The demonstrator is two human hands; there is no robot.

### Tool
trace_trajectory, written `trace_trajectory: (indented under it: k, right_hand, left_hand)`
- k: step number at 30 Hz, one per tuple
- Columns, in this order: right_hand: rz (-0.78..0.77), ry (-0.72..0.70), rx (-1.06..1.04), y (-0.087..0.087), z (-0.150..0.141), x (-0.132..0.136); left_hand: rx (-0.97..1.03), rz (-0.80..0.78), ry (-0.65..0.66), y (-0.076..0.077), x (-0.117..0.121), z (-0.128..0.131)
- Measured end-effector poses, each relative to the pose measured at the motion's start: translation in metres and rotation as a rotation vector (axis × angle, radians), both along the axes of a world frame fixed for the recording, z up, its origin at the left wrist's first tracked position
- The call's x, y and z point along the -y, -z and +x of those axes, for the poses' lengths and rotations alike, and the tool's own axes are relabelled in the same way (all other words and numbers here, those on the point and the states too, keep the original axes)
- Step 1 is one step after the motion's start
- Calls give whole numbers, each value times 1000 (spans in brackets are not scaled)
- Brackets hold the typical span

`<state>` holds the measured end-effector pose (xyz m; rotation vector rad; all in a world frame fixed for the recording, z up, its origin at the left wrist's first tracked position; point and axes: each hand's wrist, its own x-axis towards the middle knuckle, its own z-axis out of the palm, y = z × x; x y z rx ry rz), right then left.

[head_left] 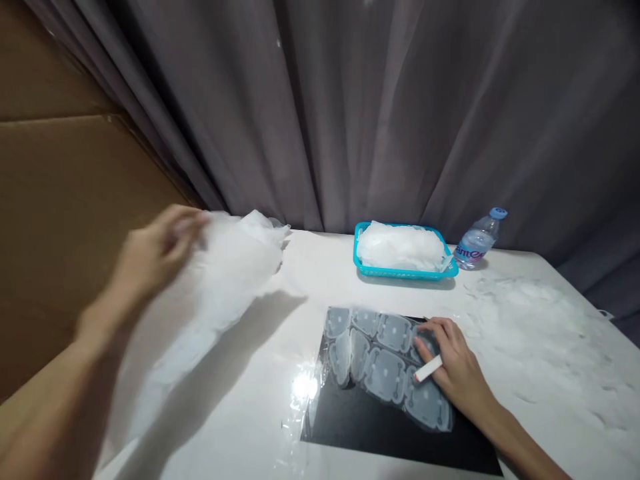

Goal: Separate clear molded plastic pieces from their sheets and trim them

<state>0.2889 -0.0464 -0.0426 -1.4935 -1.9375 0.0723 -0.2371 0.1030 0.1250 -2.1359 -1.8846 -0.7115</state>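
My left hand (167, 240), blurred by motion, pinches the upper edge of a thin white sheet-like material (220, 273). The material hangs down at the left of the table and casts a shadow. My right hand (453, 360) rests at the right end of a clear plastic tray (385, 377) with several moulded compartments. Its fingers are curled and a short white stick (429, 369) with a reddish tip is held in them. Under the tray lies a flat black sheet (360, 420), partly covered by a shiny clear film.
A turquoise basket (405, 273) with white fluffy material (400, 247) stands at the back, beside a water bottle (480, 240). Loose white fluff (550, 340) is spread at the right of the white table (250, 407). Cardboard (60, 220) rises at left; a grey curtain (350, 113) hangs behind.
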Motion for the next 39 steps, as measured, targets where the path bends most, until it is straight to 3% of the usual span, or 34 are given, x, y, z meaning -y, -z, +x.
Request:
trace_trajectory:
  k: [3,6,8,12,16,20,25,27,30,33,39]
  right_hand:
    - [-15,10,79,6,-4,-2]
    - [-6,-3,131,10,-6,-3]
    - [-6,-7,147,11,-6,-4]
    - [-18,-11,157,10,-5,-6]
    - [-32,-58,153,11,-2,-9]
    - [-46,-101,163,10,0,-11]
    - [-77,-203,171,-2,13,-15]
    - [-73,-170,155,-9,25,-18]
    - [-119,-40,120,-18,49,-20]
    - [-229,-12,103,-22,66,-21]
    - [-330,62,14,-20,63,-23]
  left_hand:
    - [-69,-153,136,33,-17,56]
    - [-83,-199,166,72,-23,72]
    - [-53,-160,133,84,-25,74]
    - [-24,-91,94,80,-26,78]
    - [19,-17,165,65,-26,90]
    - [38,-59,290,61,-26,127]
    - [22,-342,668,83,-4,207]
    - [70,-595,788,92,8,230]
    - [113,-737,718,99,17,242]
    - [145,-837,643,96,17,238]
    - [100,-942,683,83,11,228]
